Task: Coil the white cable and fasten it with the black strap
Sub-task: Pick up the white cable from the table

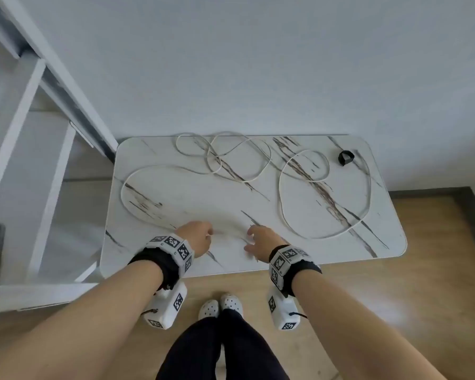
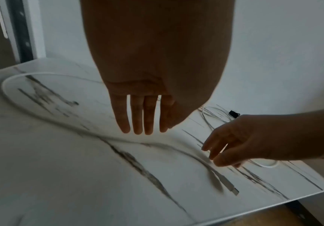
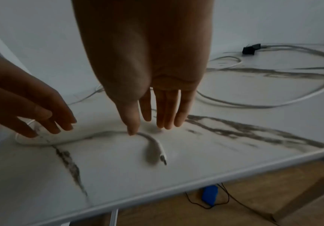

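The white cable sprawls in several loose loops over the marble table. One plug end lies near the front edge, between my hands. The black strap lies curled at the far right corner, away from both hands. My left hand hovers just over the cable with straight fingers and holds nothing. My right hand is also spread; its thumb tip is at the cable just behind the plug, though actual contact is unclear in the blur.
A white shelf frame stands left of the table and a pale wall runs behind it. Wooden floor lies in front and to the right. Under the table lies a blue object with thin dark wires.
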The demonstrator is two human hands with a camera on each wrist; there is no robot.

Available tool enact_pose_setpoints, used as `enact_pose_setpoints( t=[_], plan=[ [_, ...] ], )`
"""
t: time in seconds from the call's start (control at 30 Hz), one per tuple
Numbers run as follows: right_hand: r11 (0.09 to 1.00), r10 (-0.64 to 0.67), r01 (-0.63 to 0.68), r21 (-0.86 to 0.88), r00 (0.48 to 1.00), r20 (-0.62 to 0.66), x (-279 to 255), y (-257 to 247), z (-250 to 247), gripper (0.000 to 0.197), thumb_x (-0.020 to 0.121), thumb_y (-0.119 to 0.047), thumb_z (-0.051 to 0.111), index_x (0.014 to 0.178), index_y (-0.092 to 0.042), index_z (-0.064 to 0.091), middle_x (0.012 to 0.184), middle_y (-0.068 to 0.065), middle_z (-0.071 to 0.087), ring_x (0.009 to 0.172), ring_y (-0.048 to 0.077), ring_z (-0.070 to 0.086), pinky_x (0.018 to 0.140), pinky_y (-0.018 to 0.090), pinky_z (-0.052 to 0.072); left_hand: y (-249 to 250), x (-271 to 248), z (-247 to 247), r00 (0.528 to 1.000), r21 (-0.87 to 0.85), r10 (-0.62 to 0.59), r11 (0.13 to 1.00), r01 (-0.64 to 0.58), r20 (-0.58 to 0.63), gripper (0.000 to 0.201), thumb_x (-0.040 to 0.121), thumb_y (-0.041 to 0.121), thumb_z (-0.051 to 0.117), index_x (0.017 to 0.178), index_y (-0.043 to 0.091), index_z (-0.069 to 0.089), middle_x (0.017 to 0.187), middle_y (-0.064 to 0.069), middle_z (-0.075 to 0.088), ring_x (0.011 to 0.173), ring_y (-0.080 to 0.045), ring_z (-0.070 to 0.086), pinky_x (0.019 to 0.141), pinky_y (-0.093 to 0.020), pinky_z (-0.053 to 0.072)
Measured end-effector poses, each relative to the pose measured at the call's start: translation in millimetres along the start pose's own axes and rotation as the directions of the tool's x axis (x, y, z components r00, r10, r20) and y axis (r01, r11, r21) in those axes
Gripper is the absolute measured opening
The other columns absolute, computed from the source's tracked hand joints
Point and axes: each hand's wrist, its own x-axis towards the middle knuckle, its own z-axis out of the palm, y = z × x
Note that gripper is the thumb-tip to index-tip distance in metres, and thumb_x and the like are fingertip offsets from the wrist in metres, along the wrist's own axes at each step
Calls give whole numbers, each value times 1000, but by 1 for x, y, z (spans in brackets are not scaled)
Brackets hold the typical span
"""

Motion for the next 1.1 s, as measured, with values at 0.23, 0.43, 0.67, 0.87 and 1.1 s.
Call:
enact_pose_setpoints(
  t=[0.23, 0.43, 0.67, 0.87, 1.1],
  plan=[
    [1000, 5, -6, -22, 998, -56, 6, -1, 13, 29, 82, 0, 49, 109, -10, 50, 109, 12, 61, 94, 32, 61, 81, 42, 52, -11, 2, 12, 999, -25, -32, 999, 33, 40, 33, 97, 17, 40, 126, 15, 56, 130, -6, 59, 116, -23, 56, 97, -34, 45],
    [996, 57, -58, -64, 998, -19, 8, -3, 9, 27, 83, -2, 50, 110, -9, 52, 110, 13, 62, 98, 32, 61, 77, 37, 50, -15, 1, 8, 999, -66, -39, 997, 40, 24, 32, 97, 16, 39, 123, 14, 58, 128, -8, 60, 115, -23, 57, 96, -32, 46],
    [992, 65, -69, -105, 997, -41, 6, -10, 15, 23, 84, 5, 44, 105, -6, 48, 112, 16, 61, 84, 28, 52, 70, 33, 42, -18, -2, 4, 1000, -120, -19, 993, 20, 6, 33, 96, 15, 39, 123, 15, 59, 128, -7, 61, 116, -22, 57, 96, -29, 44],
    [990, 120, -118, 73, 992, -36, 10, -14, -6, 23, 82, -2, 55, 102, -5, 66, 104, 14, 68, 94, 30, 66, 81, 35, 57, -15, -9, -9, 999, -144, -29, 989, 27, -13, 31, 96, 16, 41, 120, 14, 60, 125, -8, 63, 112, -22, 59, 93, -29, 46],
    [902, 53, -27, 430, 997, -48, -9, -31, -55, 20, 75, 4, 68, 63, -12, 63, 72, 10, 63, 68, 23, 64, 74, 38, 60, -6, -23, -44, 997, -293, -37, 956, 15, -69, 27, 93, 13, 45, 112, 11, 64, 109, -9, 62, 100, -25, 61, 82, -27, 45]
  ],
)
